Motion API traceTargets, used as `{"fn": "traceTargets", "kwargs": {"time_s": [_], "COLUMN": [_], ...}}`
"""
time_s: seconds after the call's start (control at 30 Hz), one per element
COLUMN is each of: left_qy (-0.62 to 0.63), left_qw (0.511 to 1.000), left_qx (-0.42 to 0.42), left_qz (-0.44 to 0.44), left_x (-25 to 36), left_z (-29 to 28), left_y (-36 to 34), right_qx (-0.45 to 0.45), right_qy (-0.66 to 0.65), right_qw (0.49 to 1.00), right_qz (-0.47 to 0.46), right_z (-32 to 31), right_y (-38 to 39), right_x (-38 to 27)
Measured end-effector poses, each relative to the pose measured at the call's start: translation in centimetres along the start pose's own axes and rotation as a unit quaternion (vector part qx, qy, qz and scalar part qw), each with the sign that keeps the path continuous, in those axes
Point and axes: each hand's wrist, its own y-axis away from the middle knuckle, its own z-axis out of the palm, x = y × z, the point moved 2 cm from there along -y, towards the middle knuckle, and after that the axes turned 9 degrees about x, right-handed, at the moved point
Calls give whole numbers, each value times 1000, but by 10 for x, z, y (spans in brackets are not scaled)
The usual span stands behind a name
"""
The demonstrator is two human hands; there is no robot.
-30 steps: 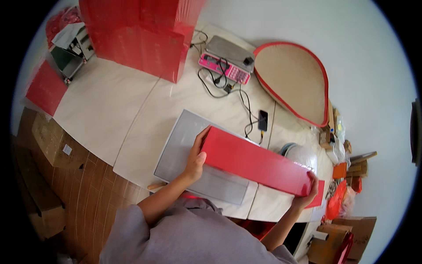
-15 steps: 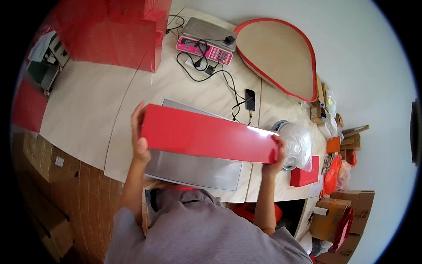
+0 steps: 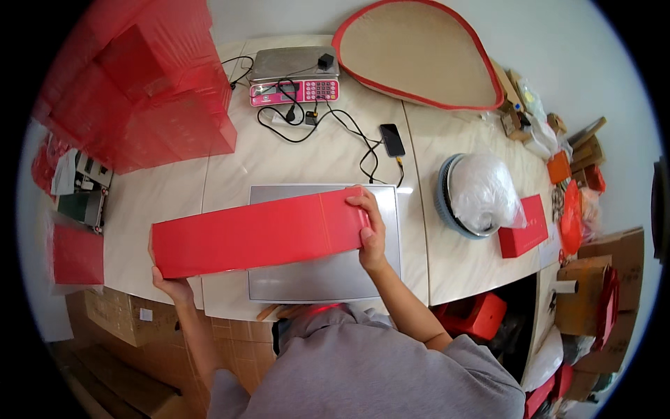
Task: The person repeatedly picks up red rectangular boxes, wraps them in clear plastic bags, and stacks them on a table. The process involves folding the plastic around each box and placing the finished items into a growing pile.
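Observation:
A long red box (image 3: 244,235) is held up between both my hands, tilted so its right end is higher. My left hand (image 3: 172,285) grips its lower left corner, with some of the fingers hidden behind the end. At the opposite end, my right hand (image 3: 370,227) wraps round the edge, fingers over the top and thumb on the front. Beneath the box lies a flat grey panel with a pale rim (image 3: 335,279) at the table's near edge, partly covered by the box.
Stacked red boxes in film (image 3: 174,126) fill the back left. A pink-fronted scale (image 3: 294,91) with tangled cables and a phone (image 3: 392,140) sit behind the panel. Rightward stand a bowl with clear plastic (image 3: 481,195) and a small red box (image 3: 523,227). A red stool (image 3: 478,314) is below.
Both hands have carried the long red box to the left. Its tilt has reversed: the right end is now higher and the left end lower. The view has shifted too.

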Motion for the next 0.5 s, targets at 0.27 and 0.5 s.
{"fn": "traceTargets", "kwargs": {"time_s": [0.27,0.5], "left_qy": [14,116], "left_qw": [993,975], "left_qx": [-108,-165], "left_qz": [-41,-93], "left_x": [-12,-6], "left_z": [90,142], "left_y": [35,59], "right_qx": [104,116], "right_qy": [18,30], "right_qw": [994,992], "right_qz": [24,38], "right_z": [-90,-137], "right_y": [6,12], "right_x": [-1,-13]}}
